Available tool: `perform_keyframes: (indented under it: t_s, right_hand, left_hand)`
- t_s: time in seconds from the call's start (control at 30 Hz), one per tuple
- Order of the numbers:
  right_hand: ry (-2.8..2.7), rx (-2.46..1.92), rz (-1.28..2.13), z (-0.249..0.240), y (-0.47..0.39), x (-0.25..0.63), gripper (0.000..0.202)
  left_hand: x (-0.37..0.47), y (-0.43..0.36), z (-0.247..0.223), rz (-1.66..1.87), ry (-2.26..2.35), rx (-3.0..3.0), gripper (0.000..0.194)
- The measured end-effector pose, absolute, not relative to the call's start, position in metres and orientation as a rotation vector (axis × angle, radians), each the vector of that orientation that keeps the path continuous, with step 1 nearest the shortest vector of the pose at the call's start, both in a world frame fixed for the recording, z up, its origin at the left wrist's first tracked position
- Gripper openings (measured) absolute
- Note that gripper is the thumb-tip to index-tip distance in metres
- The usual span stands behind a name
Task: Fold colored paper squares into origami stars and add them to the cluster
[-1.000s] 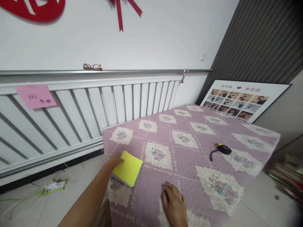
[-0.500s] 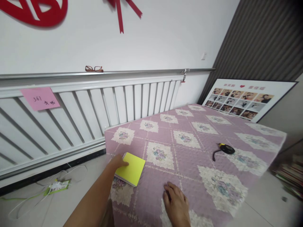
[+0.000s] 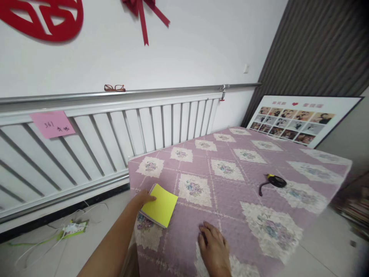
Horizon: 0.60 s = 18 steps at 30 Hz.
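A pad of square yellow paper (image 3: pixel 162 207) lies at the left side of the table, over the purple floral tablecloth (image 3: pixel 184 234). My left hand (image 3: pixel 144 198) grips its left edge, the thumb on top and the other fingers hidden beneath. Paler layers show along the pad's edges. To the right of the pad and apart from it, my right hand (image 3: pixel 213 246) rests on the cloth with nothing in it, its fingers loosely bent.
A black tape measure (image 3: pixel 277 181) with a strap and yellow tip lies on the right of the table. Behind stand a white radiator (image 3: pixel 155 127) with a pink note (image 3: pixel 53 125) and a photo board (image 3: pixel 291 119). Glasses (image 3: pixel 114 88) rest on the pipe. A power strip (image 3: pixel 73 229) lies on the floor.
The view has tilted up slightly. The yellow pad's far edge looks a little more raised and curved in my left hand. My right hand stays almost where it was.
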State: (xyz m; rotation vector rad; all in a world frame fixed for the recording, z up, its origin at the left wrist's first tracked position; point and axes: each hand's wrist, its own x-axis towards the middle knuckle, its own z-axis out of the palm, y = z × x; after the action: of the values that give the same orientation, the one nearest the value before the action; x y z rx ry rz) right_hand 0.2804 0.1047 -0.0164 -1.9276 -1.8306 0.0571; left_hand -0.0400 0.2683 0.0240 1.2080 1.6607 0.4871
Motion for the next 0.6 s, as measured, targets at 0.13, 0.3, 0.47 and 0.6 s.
perform_keyframes:
  t_s: [0.13,0.3,0.47,0.6]
  right_hand:
    - [-1.823,-1.914,0.033,-0.019,0.105,0.282,0.029]
    - [-1.817,-1.893,0.049,-0.02,0.106,0.281,0.029]
    - [-1.764,-1.85,0.155,-0.015,0.105,0.282,0.032]
    - [-1.636,-1.79,0.429,-0.006,0.105,0.282,0.045]
  left_hand:
    - [-0.042,0.252,0.024,0.499,1.463,1.049,0.028]
    - [-0.033,0.231,0.025,0.653,1.273,0.945,0.045]
    - [-0.015,0.2,0.027,0.891,1.245,0.925,0.054]
    - [-0.004,0.17,0.038,1.039,1.214,0.95,0.056]
